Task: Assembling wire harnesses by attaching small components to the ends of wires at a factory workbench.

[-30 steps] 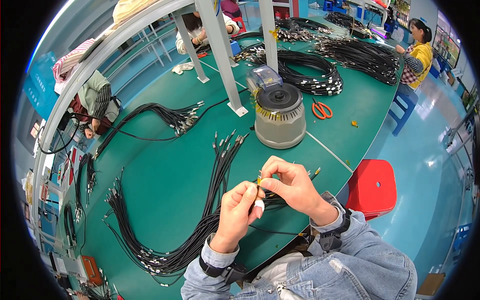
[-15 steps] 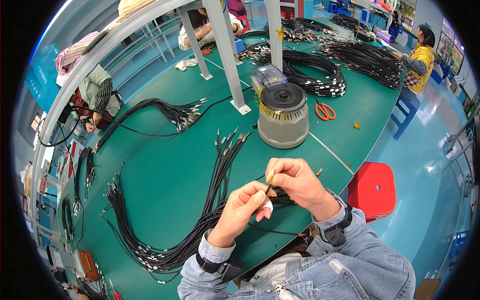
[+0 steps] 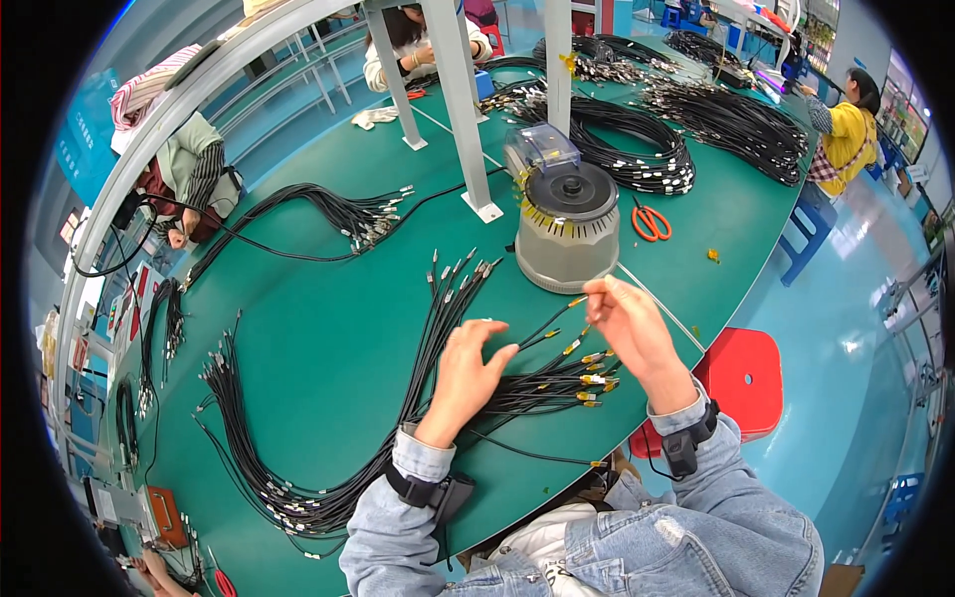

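My right hand [image 3: 629, 323] pinches near the yellow-taped end of a black cable [image 3: 555, 317], lifted just in front of the tape dispenser. My left hand [image 3: 468, 376] hovers over the cable bundle with thumb and fingers apart, holding nothing. Under and between my hands lies the bundle of black cables [image 3: 517, 393], several of its right-hand ends wrapped in yellow tape. From there it curves left across the table, with bare metal-tipped ends and white labels. The grey round tape dispenser [image 3: 567, 234] has short strips of yellow tape around its rim.
Orange-handled scissors [image 3: 652, 224] lie right of the dispenser on the green table [image 3: 328, 308]. More cable bundles [image 3: 637, 149] lie behind it. Grey metal posts [image 3: 463, 119] rise from the table. A red stool [image 3: 746, 383] stands at the right edge. Other people sit around the table.
My hands have moved apart: the left went left and opened, while the right rose toward the dispenser. The taped cable ends beneath have come into view.
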A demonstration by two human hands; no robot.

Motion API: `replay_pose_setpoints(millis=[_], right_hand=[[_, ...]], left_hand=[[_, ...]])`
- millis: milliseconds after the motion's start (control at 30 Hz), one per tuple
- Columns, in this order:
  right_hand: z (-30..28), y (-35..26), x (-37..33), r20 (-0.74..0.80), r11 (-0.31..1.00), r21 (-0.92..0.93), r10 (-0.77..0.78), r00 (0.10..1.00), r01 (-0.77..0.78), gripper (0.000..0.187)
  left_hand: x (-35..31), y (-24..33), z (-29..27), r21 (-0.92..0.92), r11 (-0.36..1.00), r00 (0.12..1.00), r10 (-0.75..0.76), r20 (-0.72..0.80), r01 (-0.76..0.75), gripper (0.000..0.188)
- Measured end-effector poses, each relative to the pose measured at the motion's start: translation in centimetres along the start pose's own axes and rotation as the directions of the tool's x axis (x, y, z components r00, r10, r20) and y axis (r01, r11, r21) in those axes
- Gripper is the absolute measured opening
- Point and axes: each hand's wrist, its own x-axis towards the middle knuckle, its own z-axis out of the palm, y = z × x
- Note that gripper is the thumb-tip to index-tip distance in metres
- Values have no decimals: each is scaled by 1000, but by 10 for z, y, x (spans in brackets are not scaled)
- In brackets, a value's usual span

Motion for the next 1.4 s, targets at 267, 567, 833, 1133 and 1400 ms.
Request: replay_pose_setpoints(millis=[267, 567, 833, 1133, 1400], right_hand=[[-13, -24, 7, -99, 931, -327, -206, 974, 164, 17], [2, -34, 43, -102, 842, -505, -275, 956, 188, 15], [20, -20, 68, -221, 901, -432, -148, 964, 40, 17], [29, -13, 69, -252, 927, -367, -176, 952, 74, 15], [32, 0, 68, -263, 908, -368, -311, 913, 203, 14]], left_hand=[[17, -55, -17, 503, 860, 964, 51, -261, 90, 21], [21, -50, -24, 280, 953, 947, -24, -319, 118, 15], [27, 1, -38, -548, 799, 937, -341, -73, 248, 8], [24, 14, -35, -618, 753, 953, -302, -21, 225, 13], [11, 35, -41, -698, 622, 916, -381, 125, 354, 17]])
